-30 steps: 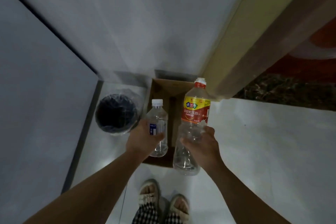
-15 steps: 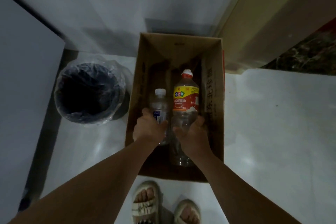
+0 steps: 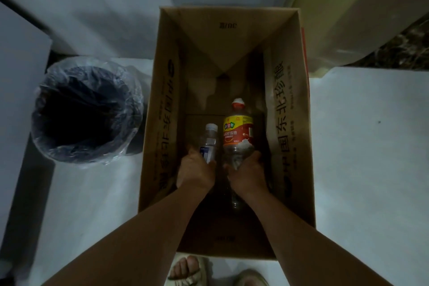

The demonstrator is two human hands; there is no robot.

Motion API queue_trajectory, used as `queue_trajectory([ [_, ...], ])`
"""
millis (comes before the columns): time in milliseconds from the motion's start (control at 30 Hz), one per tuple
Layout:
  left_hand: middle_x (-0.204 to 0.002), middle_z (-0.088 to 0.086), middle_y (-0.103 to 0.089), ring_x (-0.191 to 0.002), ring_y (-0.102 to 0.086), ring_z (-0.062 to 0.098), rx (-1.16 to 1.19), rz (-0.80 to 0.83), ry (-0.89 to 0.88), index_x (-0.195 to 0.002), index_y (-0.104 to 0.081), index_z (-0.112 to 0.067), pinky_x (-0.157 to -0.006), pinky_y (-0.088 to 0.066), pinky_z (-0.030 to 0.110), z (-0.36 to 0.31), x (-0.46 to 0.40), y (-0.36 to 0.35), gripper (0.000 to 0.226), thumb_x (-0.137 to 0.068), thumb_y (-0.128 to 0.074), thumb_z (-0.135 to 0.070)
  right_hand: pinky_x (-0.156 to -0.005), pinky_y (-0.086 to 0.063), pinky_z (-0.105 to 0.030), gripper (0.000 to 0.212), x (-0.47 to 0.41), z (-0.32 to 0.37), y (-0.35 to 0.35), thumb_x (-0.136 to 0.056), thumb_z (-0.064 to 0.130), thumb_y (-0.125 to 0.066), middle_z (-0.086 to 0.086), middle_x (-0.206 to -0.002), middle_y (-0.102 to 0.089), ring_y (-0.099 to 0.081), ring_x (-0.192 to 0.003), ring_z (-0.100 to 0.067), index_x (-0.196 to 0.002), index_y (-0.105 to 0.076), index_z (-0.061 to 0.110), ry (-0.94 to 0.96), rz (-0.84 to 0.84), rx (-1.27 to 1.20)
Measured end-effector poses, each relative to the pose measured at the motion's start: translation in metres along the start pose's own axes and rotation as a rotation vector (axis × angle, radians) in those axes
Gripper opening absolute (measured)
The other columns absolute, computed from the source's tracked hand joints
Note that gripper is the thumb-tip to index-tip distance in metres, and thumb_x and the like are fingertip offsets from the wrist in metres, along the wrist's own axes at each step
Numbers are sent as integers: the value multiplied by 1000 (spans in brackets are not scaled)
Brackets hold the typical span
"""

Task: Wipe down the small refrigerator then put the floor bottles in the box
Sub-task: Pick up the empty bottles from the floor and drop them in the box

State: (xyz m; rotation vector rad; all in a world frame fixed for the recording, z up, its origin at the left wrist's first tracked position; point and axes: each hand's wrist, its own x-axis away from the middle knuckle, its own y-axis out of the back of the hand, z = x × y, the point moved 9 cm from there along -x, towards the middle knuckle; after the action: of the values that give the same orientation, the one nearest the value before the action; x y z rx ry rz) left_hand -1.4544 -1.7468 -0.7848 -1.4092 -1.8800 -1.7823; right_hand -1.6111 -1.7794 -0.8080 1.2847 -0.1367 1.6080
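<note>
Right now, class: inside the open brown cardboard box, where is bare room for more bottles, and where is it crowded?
Free: the box floor beyond both caps, toward the far wall. Crowded: the near middle, where the left hand grips the small clear water bottle and the right hand grips the large red-labelled bottle, side by side.

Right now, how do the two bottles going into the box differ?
The water bottle is smaller, with a white cap and a blue-and-white label; the oil bottle is larger, with a red-and-white cap and a red-and-yellow label. The left hand holds the water bottle; the right hand holds the oil bottle. Both are clear plastic, capped, and inside the box.
</note>
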Motion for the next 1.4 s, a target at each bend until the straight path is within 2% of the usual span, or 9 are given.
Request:
queue_trajectory([
  [133, -123, 16, -57, -109, -59, 31, -54, -3, 1, -128, -38, -7, -76, -46, 34, -5, 2, 3, 50, -88, -60, -28, -98, -42, -45, 85, -2, 1, -1, -85, 26, -66, -16, -147, -33, -38, -132, -34, -148, -10, 15, -7, -10, 108],
  [267, -125, 16, -55, -113, -56, 32, -88, 64, -24, -133, -32, -10, -83, -46, 37, -17, 17, 7, 53, -89, -57, -26, -95, -44, -39, 86, 15, 11, 4, -84, 30, -68, -15, -144, -37, -42, -128, -32, -147, -12, 14, 56, 28, 194],
  [433, -129, 12, -54, -116, -55, 29, -107, 81, -130, -136, -33, -15, -96, -47, 42, -43, 52, 42, 53, -89, -54, -25, -99, -45, -40, 62, 59, 35, 30, -89, 33, -61, -9, -137, -45, -48, -122, -28, -140, -30, 18, 217, 91, 351],
  [633, -126, 5, -55, -110, -56, 23, -178, 66, -243, -130, -39, -18, -93, -49, 42, -80, 113, 125, 47, -88, -59, -28, -106, -36, -34, 64, 145, 94, 88, -91, 29, -59, -4, -140, -43, -41, -130, -24, -144, -26, 20, 312, 31, 492],
  [933, -104, 4, -60, -90, -59, 19, -201, -18, -360, -114, -47, -18, -77, -51, 34, -133, 208, 286, 26, -89, -52, -24, -102, -44, -30, 41, 290, 208, 157, -92, 30, -57, 0, -128, -54, -53, -117, -18, -129, -41, 21, 470, 34, 603],
  [1000, -109, 6, -59, -97, -59, 22, -229, -27, -391, -114, -47, -17, -81, -52, 37, -143, 230, 321, 27, -89, -52, -23, -97, -49, -34, 36, 322, 230, 170, -91, 28, -58, -2, -121, -59, -58, -110, -20, -125, -46, 21, 477, 33, 606],
  [1100, -121, 8, -56, -111, -55, 27, -249, -41, -420, -120, -46, -15, -89, -49, 42, -154, 264, 370, 33, -89, -52, -24, -94, -51, -37, 43, 367, 258, 188, -88, 26, -62, -3, -125, -56, -57, -111, -24, -128, -45, 22, 495, 16, 638],
  [1200, -124, 8, -55, -114, -53, 28, -227, -68, -432, -122, -46, -15, -92, -48, 43, -158, 294, 413, 34, -89, -48, -25, -96, -48, -34, 53, 407, 278, 202, -86, 27, -64, -3, -133, -49, -51, -118, -24, -134, -41, 22, 529, -9, 679],
  [1400, -131, 9, -55, -121, -51, 28, -204, -135, -420, -132, -46, -16, -96, -47, 40, -130, 354, 470, 43, -89, -51, -21, -100, -44, -37, 51, 478, 301, 212, -85, 31, -63, -5, -135, -44, -46, -122, -27, -131, -42, 21, 614, -7, 765],
])
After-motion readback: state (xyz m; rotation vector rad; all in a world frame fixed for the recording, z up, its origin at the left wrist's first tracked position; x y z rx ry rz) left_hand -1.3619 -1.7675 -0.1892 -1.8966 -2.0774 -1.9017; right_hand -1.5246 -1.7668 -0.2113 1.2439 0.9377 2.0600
